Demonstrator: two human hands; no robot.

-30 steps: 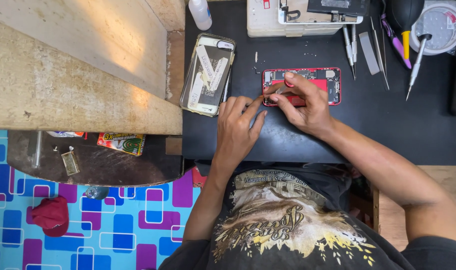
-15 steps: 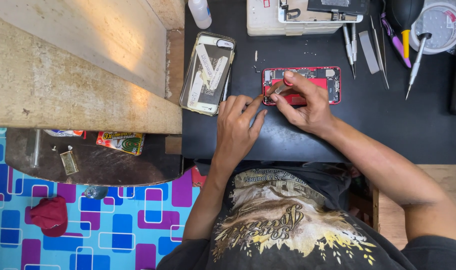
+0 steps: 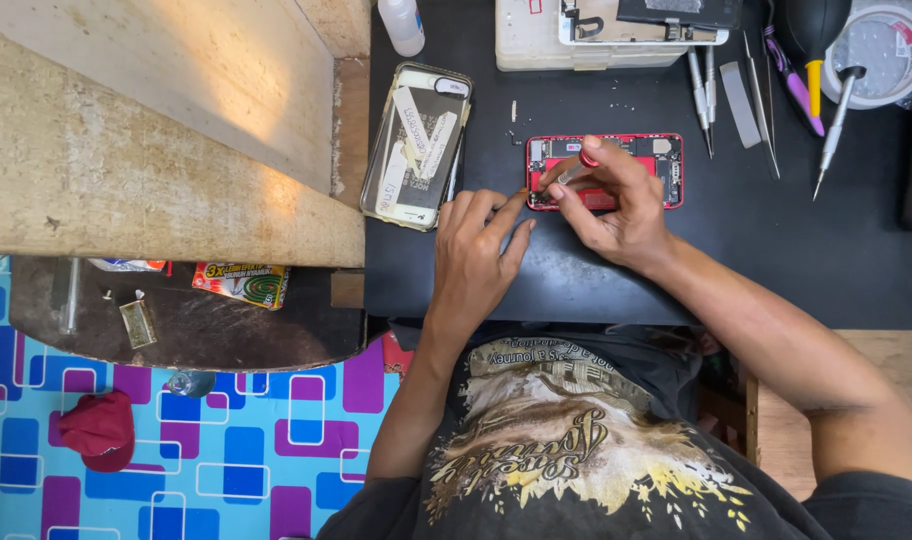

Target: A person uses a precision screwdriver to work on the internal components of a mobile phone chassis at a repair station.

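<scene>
- Opened red phone (image 3: 616, 160): lies flat on the black desk (image 3: 796, 250), back from the front edge, roughly mid-width. Its inner parts face up.
- Right hand (image 3: 616, 205): rests over the lower half of the opened red phone. Thumb and forefinger are pressed together, pinching a small part near the phone's left end; the part is too small to identify.
- Left hand (image 3: 476, 255): lies palm down on the desk just left of the phone. Fingers are loosely together, the forefinger extended so that its tip touches the phone's lower left corner. It holds nothing visible.
- Second phone in a clear case (image 3: 418, 145): lies face down near the desk's left edge, pale strips on its back, just beside the left hand's fingertips but apart from them.
- White bottle (image 3: 404, 22): stands at the desk's back left corner.
- Pale parts tray (image 3: 536, 40): sits along the back edge, behind the red phone.
- Tweezers and screwdrivers (image 3: 736, 95): laid out right of the tray, toward the back right corner, well apart from both hands.
- Round white container (image 3: 891, 50): at the back right corner.
</scene>
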